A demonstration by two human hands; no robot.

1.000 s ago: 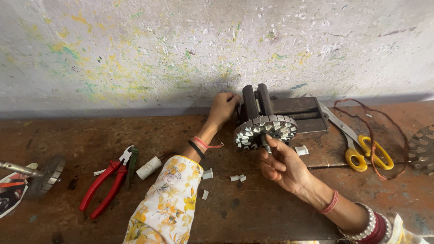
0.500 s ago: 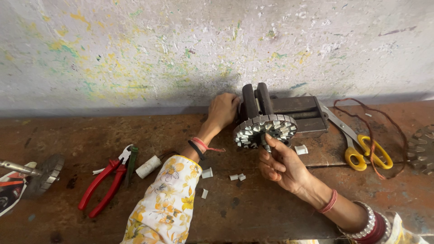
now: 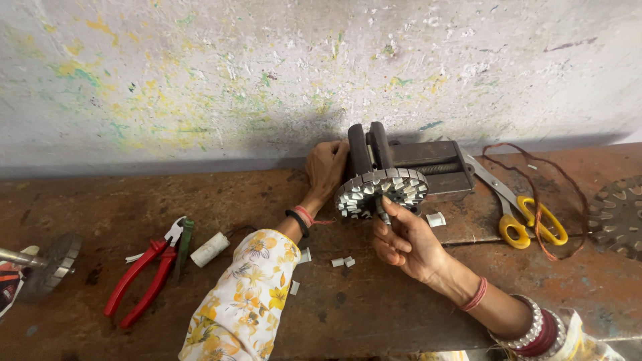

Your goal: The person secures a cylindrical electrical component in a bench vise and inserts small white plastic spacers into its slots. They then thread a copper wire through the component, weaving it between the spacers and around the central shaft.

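One slotted metal stator ring point(image 3: 382, 192) is seen clamped upright in one dark bench vise point(image 3: 408, 160), which stands against the wall at the back of the rusty brown surface point(image 3: 374, 307). Two hands are in view. The left hand point(image 3: 326, 167) is laid against the left side of the vise and the ring's edge, wrist bent upward, fingers curled round the metal; whether it is truly gripped cannot be told. The right hand point(image 3: 404, 241) is raised from below, palm turned to the left, with thumb and forefinger pinched together on a small pale piece at the ring's lower front face.

One pair of red-handled pliers point(image 3: 144, 271) is lying to the left, with one white cylinder point(image 3: 210, 249) just beside it. One pair of yellow-handled scissors point(image 3: 518, 207) is resting to the right of the vise, near one loop of reddish-brown wire point(image 3: 568, 194). One second slotted disc point(image 3: 618, 214) is partly seen at the right edge, and one round metal part on a shaft point(image 3: 47, 257) at the left edge. About five small white scraps point(image 3: 343, 262) are scattered on the surface between the arms, one of them beside the vise.
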